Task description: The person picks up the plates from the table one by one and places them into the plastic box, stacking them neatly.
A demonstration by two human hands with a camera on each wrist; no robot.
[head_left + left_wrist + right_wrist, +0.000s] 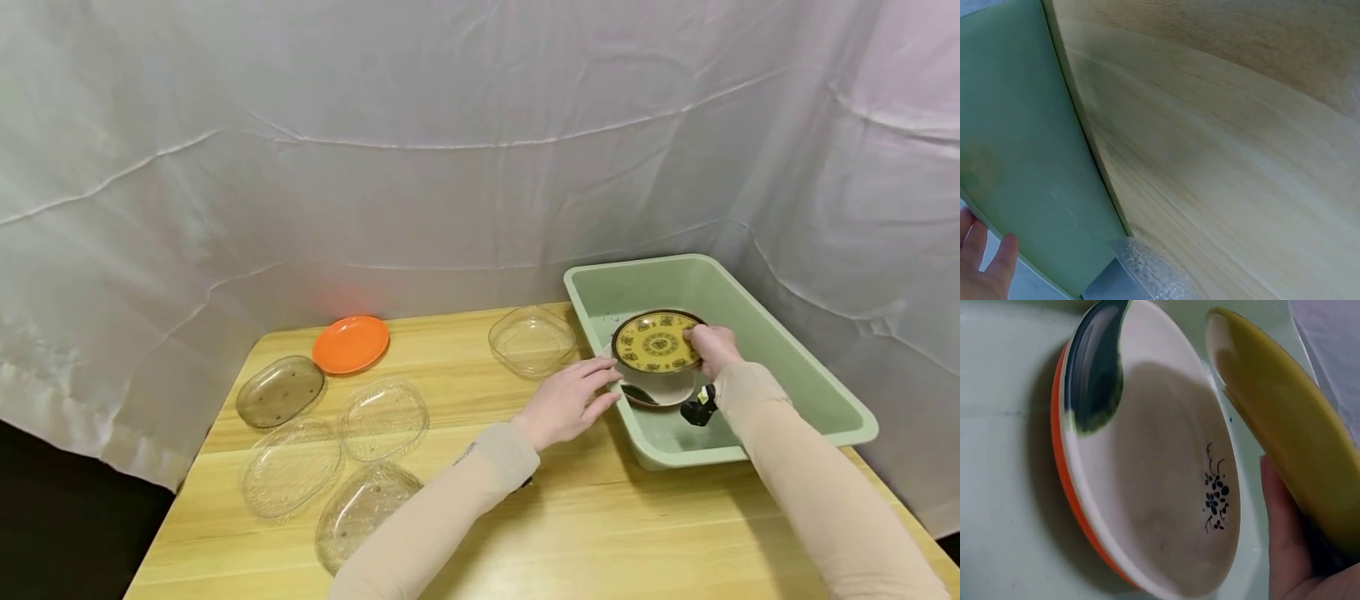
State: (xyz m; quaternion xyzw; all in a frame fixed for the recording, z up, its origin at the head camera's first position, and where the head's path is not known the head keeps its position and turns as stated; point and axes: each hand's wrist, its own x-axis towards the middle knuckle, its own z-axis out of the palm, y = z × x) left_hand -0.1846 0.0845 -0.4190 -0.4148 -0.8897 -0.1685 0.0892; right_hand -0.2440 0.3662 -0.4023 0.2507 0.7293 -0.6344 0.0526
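Observation:
My right hand grips the edge of a round yellow plate with a dark rim and dark printed motifs. It holds the plate tilted inside a pale green basin. Beneath it in the basin lies a white plate with a dark green patch, small dark flowers and an orange outer edge. In the right wrist view the yellow plate stands close to the white one. My left hand touches the basin's near-left rim with its fingers extended; the left wrist view shows the fingertips at that rim.
On the wooden table, a clear dish stands left of the basin. Farther left lie an orange plate, a brownish translucent dish and several clear dishes, one partly behind my left forearm. A grey curtain hangs behind.

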